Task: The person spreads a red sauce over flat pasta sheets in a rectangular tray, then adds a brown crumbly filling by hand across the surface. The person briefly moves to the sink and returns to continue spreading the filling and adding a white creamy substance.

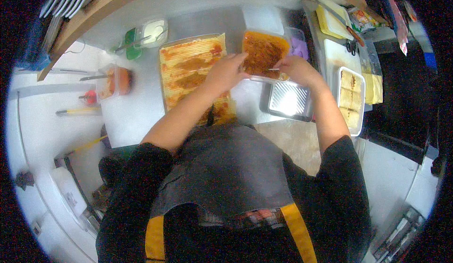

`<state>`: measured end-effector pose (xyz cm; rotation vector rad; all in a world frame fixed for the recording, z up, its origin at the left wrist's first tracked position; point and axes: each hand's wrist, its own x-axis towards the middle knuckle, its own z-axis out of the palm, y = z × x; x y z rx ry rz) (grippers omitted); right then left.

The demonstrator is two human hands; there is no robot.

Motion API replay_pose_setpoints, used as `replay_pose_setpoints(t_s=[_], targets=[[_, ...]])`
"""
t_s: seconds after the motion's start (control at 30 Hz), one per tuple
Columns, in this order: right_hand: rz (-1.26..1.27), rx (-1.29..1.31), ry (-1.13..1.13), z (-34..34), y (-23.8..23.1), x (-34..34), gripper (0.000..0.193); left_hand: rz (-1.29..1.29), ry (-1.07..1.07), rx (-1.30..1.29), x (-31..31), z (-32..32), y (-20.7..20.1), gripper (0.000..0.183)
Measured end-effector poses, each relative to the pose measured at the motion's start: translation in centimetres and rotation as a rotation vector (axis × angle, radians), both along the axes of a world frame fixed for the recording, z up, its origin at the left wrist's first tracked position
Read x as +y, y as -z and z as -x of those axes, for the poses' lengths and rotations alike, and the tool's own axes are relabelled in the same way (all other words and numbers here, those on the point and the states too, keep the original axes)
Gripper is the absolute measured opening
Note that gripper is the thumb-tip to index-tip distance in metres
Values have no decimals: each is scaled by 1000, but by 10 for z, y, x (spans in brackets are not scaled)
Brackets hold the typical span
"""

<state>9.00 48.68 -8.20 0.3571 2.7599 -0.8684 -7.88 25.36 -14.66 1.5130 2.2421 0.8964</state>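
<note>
A clear plastic tub (258, 40) of brown-orange minced filling stands at the back of the counter. My left hand (227, 71) grips its near left rim, thumb and fingers closed on the edge. Over the tub's near right corner, my right hand (299, 70) is closed on a utensil with a thin pale handle (273, 69); its working end is lost in the filling. Left of the tub lies a large tray of ridged pasta sheets (188, 58), streaked with the same filling and partly covered by my left forearm. A ridged shiny metal tray (288, 98) sits below my right hand.
To the right, a white tray (362, 103) holds filled pasta pieces, near scissors (350, 47) and a long knife (355, 35). At the left are a tub of red sauce (121, 80) and a tub of white cream (153, 33). A shelf edge (94, 17) overhangs the back left.
</note>
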Motion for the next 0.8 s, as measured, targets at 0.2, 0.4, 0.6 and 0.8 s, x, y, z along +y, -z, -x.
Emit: replay_pose_setpoints(t_s=[0.2,0.4,0.6,0.8], targets=[[273,-143,404,-17,-27,0,28,-11,-94,-30,-51,10,3,58],[467,-87,407,18,-39,-52,35,-24,-371,3,-154,53,28,44],[470,-65,290,124,56,-156,34,-134,-470,64,-162,109,55,45],[87,-11,222,183,127,-190,34,-14,-410,94,-134,136,86,43]])
